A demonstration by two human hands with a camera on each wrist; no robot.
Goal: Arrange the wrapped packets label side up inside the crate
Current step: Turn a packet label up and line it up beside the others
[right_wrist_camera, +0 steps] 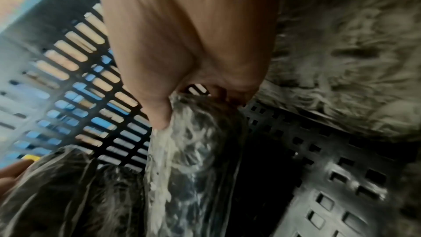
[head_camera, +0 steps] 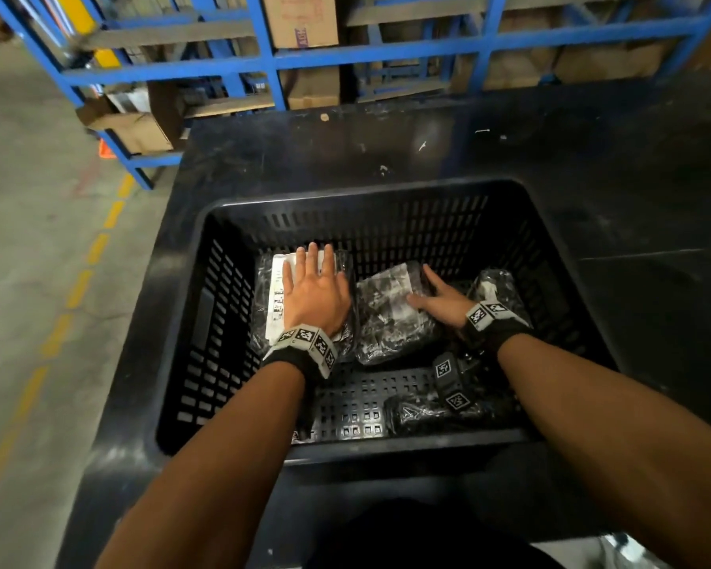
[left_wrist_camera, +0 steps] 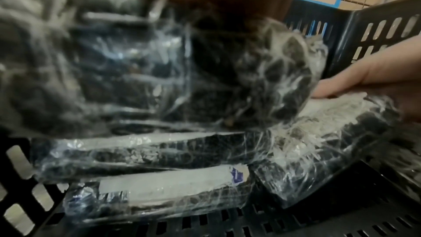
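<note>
A black slatted crate [head_camera: 366,190] holds several clear-wrapped dark packets. My left hand [head_camera: 315,289] lies flat, fingers straight, on the left packet [head_camera: 276,293], whose white label faces up. In the left wrist view this packet [left_wrist_camera: 136,78] lies on another wrapped packet [left_wrist_camera: 159,186]. My right hand [head_camera: 438,297] grips the right edge of the middle packet [head_camera: 386,318], thumb on top over its white label. The right wrist view shows the thumb [right_wrist_camera: 159,111] pinching that packet [right_wrist_camera: 193,159]. A third packet [head_camera: 499,285] lies behind my right wrist, and a fourth [head_camera: 419,414] by the near wall.
The crate stands on a dark table [head_camera: 592,158]. Bare crate floor [head_camera: 345,404] shows at the near middle. Blue racking [head_camera: 263,63] with cardboard boxes stands behind the table. A concrete floor with a dashed yellow line [head_camera: 79,289] runs along the left.
</note>
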